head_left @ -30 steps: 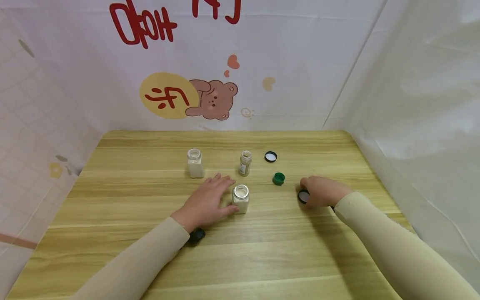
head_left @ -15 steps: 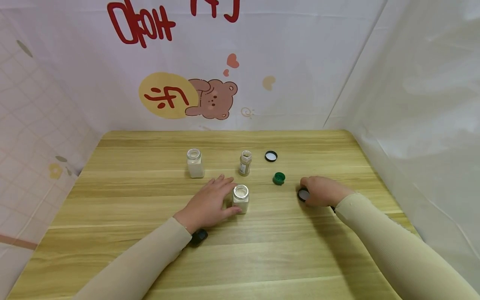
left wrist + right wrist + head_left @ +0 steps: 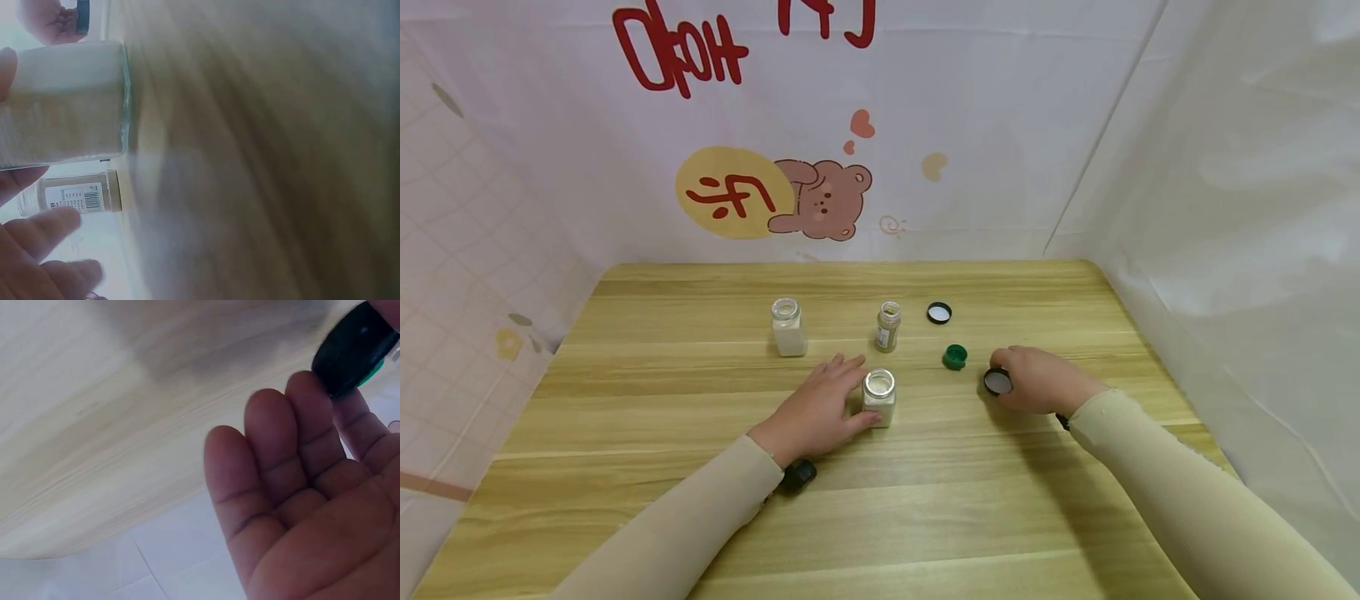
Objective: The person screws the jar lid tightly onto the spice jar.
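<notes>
My left hand (image 3: pixel 816 412) grips an open square glass jar (image 3: pixel 879 408) of pale powder, thumb on its near side and forefinger behind it. In the left wrist view the jar (image 3: pixel 69 103) stands upright on the table, thumb and forefinger on opposite sides and the other fingers spread. My right hand (image 3: pixel 1037 381) pinches a black round lid (image 3: pixel 997 382) by its edge, the pale inside facing up. Seen from the right wrist, the black lid (image 3: pixel 353 350) is held off the table between thumb and fingertips, while the remaining fingers are loosely bent.
A second open square jar (image 3: pixel 790 333) of white powder stands at the back left. Near it is a small bottle (image 3: pixel 887 333) with a barcode label. Another black lid (image 3: pixel 939 313) and a green cap (image 3: pixel 955 357) lie right of the bottle. White cloth walls (image 3: pixel 1000 125) enclose the table.
My right hand has lifted the black lid and shifted slightly left with it. The left hand has moved right a little and closed its thumb and forefinger on the jar.
</notes>
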Tool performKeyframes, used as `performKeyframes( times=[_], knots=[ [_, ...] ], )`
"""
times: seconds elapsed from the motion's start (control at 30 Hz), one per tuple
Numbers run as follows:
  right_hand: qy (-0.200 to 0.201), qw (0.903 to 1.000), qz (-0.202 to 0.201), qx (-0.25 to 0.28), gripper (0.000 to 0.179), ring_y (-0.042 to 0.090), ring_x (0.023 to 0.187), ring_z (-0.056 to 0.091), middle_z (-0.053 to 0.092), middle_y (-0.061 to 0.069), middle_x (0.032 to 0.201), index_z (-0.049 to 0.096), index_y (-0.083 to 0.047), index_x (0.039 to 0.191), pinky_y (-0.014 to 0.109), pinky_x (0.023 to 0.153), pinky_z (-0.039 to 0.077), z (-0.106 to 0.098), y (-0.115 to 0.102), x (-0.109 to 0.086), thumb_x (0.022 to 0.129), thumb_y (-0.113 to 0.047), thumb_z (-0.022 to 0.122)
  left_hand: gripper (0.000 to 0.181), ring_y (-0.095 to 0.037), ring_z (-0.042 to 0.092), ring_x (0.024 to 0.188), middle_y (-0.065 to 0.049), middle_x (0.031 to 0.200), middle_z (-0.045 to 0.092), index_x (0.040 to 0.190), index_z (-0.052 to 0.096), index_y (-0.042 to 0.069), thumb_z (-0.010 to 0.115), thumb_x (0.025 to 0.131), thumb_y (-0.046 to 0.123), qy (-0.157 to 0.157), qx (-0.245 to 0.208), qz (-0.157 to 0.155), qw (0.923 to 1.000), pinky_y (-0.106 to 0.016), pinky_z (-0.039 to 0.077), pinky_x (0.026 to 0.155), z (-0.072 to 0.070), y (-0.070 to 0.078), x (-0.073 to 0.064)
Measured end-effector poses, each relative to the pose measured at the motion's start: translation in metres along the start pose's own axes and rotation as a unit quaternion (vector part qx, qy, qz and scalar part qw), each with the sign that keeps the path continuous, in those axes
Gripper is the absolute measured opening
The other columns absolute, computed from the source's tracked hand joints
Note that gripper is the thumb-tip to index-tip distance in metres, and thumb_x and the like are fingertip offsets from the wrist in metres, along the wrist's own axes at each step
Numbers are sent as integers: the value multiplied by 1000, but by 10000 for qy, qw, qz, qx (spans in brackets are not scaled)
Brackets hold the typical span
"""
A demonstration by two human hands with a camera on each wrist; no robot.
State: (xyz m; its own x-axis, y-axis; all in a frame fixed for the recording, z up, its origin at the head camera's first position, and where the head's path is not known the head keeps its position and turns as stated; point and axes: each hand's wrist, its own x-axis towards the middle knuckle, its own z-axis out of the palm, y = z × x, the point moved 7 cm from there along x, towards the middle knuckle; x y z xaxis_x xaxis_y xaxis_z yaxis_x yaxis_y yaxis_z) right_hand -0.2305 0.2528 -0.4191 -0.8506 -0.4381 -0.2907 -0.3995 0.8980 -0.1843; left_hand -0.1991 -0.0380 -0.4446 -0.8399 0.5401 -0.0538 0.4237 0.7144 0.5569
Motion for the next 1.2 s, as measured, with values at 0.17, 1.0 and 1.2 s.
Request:
performKeyframes(
  times=[0.17,1.0,1.2],
  knots=[
    [160,9998,-91,14,26,21,93,65,69,6,103,67,-7,111,44,87,57,-3,-7,-2,90,-15,79,66,-52,28,156,-18,169,38,153,51,21,70,99,53,-103,-320,-152,9993,-61,20,130,4,-4,-1],
    [924,9877,-958,817,26,17,100,70,70,-2,104,65,-8,113,41,93,58,-16,-69,11,91,-15,77,65,-58,28,153,-16,158,54,155,45,21,67,101,51,-416,-338,-370,9979,-69,23,126,14,-8,1],
    [1100,9826,-1116,997,28,18,102,72,71,-1,106,67,-7,115,42,95,59,-24,-85,12,92,-16,79,66,-54,32,154,-17,155,56,154,46,20,67,101,53,-422,-180,-393,9982,-68,27,125,14,-9,1]
  ],
)
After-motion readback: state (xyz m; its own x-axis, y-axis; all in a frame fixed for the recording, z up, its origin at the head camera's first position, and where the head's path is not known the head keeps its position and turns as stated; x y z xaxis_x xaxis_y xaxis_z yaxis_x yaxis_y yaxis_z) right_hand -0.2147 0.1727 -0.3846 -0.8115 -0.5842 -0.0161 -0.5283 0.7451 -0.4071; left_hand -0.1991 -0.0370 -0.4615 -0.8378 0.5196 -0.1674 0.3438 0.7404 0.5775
